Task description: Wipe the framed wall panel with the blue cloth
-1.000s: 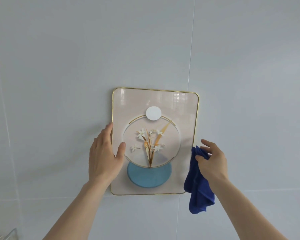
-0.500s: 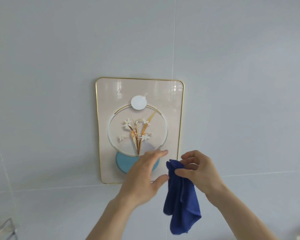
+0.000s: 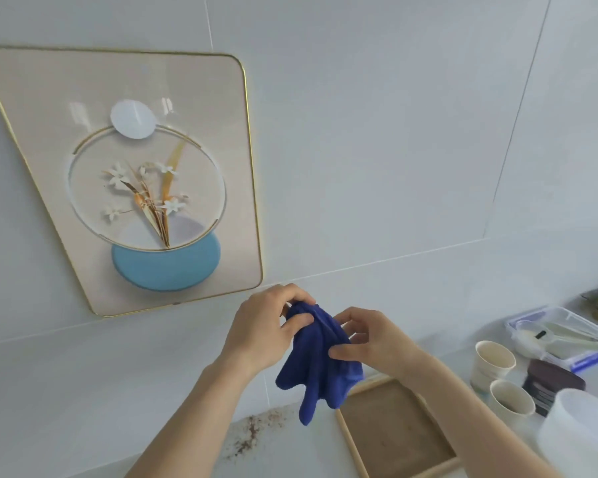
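Observation:
The framed wall panel, beige with a thin gold rim, a flower picture and a light blue disc, hangs on the white tiled wall at the upper left. Both hands hold the dark blue cloth in the air below and to the right of the panel's lower right corner, apart from it. My left hand pinches the cloth's top between thumb and fingers. My right hand grips the cloth's right side. The cloth's lower folds hang loose above the counter.
On the counter below lies a wooden-framed brown board. To the right stand two paper cups, a dark box, a white container and a clear tray with utensils. Brown stains mark the counter by the wall.
My view has swung right and down, bringing the counter into sight. My left hand left the panel and took hold of the cloth alongside my right hand.

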Motion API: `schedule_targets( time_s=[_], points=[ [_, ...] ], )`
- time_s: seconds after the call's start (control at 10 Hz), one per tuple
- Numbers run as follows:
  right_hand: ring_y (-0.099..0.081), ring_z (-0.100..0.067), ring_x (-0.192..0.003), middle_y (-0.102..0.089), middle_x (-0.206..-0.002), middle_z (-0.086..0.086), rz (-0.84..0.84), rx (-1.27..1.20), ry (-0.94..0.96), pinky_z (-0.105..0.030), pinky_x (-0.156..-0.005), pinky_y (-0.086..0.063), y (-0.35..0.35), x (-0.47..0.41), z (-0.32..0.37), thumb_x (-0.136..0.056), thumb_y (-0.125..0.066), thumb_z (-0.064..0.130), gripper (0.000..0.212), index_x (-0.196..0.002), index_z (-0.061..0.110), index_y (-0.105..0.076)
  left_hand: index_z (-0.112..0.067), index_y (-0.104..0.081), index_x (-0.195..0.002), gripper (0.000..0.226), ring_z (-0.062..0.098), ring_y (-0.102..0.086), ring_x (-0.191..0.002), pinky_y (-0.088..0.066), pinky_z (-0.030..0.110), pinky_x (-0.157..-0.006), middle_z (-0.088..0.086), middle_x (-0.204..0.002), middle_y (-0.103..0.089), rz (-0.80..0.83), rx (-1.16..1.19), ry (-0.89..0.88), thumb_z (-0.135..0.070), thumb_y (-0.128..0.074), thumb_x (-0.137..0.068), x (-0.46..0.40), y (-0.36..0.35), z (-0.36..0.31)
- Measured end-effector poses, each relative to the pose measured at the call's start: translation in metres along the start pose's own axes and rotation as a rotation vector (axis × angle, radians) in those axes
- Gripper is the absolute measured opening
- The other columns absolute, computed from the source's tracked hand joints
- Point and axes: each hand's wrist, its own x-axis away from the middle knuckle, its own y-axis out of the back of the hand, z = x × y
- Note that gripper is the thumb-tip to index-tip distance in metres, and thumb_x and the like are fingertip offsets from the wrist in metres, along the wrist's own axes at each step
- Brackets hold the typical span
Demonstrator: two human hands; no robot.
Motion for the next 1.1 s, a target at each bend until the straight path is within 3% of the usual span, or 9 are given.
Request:
schedule_targets(
  time_s=[0.1, 0.3, 0.7, 0.8, 0.9, 1.0, 1.1],
  points=[
    [-0.070, -0.013, -0.070, -0.079, -0.088, 0.001, -0.059, 0.178, -0.042, -0.032, -0.067, -0.057, 0.025, 0.008, -0.031, -0.080, -0.080, 0.016, 0.021, -0.093, 0.031, -0.072, -0.042, -0.068, -0.101, 0.016, -0.002, -0.062, -0.085, -0.054, 0.026, -0.083, -0.027, -0.093, -0.070, 0.066, -0.032, 0.048, -0.031, -0.069, -0.089, -0.002, -0.032, -0.007],
    [-0.068, -0.019, -0.091, -0.075, -0.096, 0.013, -0.114, 0.442, -0.099, -0.044, -0.081, -0.060, 0.057, 0.013, -0.077, -0.087, -0.069, 0.022, 0.020, -0.101, 0.036, -0.072, -0.039, -0.051, -0.098, 0.021, 0.000, -0.065, -0.084, -0.057, 0.035, -0.081, -0.025, -0.094, -0.064, 0.137, -0.028, 0.173, -0.031, -0.068, -0.089, 0.002, -0.110, -0.010],
    [-0.068, -0.030, -0.095, -0.077, -0.104, 0.000, -0.255, 0.470, -0.251, -0.037, -0.071, -0.051, 0.048, 0.003, -0.180, -0.096, -0.054, 0.015, 0.028, -0.112, 0.028, -0.072, -0.031, -0.051, -0.087, 0.017, 0.017, -0.065, -0.088, -0.057, 0.040, -0.079, -0.013, -0.095, -0.067, 0.246, -0.085, 0.303, -0.018, -0.062, -0.090, 0.004, -0.235, 0.002],
    [-0.068, -0.031, -0.104, -0.076, -0.115, -0.002, -0.235, 0.494, -0.250, -0.040, -0.079, -0.055, 0.039, 0.004, -0.203, -0.098, -0.048, 0.013, 0.037, -0.123, 0.030, -0.071, -0.033, -0.050, -0.105, 0.022, 0.020, -0.064, -0.099, -0.054, 0.037, -0.083, -0.013, -0.110, -0.066, 0.282, -0.104, 0.290, -0.018, -0.057, -0.091, 0.007, -0.257, 0.009],
    [-0.057, -0.031, -0.134, -0.058, -0.150, -0.002, -0.050, 0.579, -0.287, -0.042, -0.104, -0.052, 0.028, 0.015, -0.219, -0.105, -0.047, 0.016, 0.047, -0.150, 0.028, -0.052, -0.031, -0.045, -0.138, 0.045, 0.020, -0.054, -0.131, -0.045, 0.034, -0.106, -0.011, -0.144, -0.056, 0.457, -0.204, 0.247, -0.027, -0.058, -0.095, 0.020, -0.272, 0.016],
    [-0.043, -0.032, -0.146, -0.042, -0.161, -0.007, 0.190, 0.656, -0.389, -0.044, -0.115, -0.045, 0.015, 0.027, -0.233, -0.105, -0.054, 0.032, 0.061, -0.161, 0.024, -0.031, -0.029, -0.022, -0.158, 0.070, 0.020, -0.027, -0.154, -0.022, 0.039, -0.127, -0.007, -0.168, -0.027, 0.621, -0.337, 0.244, -0.043, -0.055, -0.098, 0.038, -0.277, 0.031],
    [-0.026, -0.035, -0.156, -0.026, -0.169, -0.011, 0.318, 0.738, -0.431, -0.052, -0.126, -0.032, 0.009, 0.032, -0.239, -0.099, -0.059, 0.050, 0.080, -0.164, 0.026, -0.018, -0.029, -0.009, -0.162, 0.080, 0.019, -0.003, -0.160, -0.003, 0.047, -0.131, -0.005, -0.173, -0.005, 0.689, -0.435, 0.223, -0.057, -0.046, -0.098, 0.046, -0.268, 0.041]
  ],
)
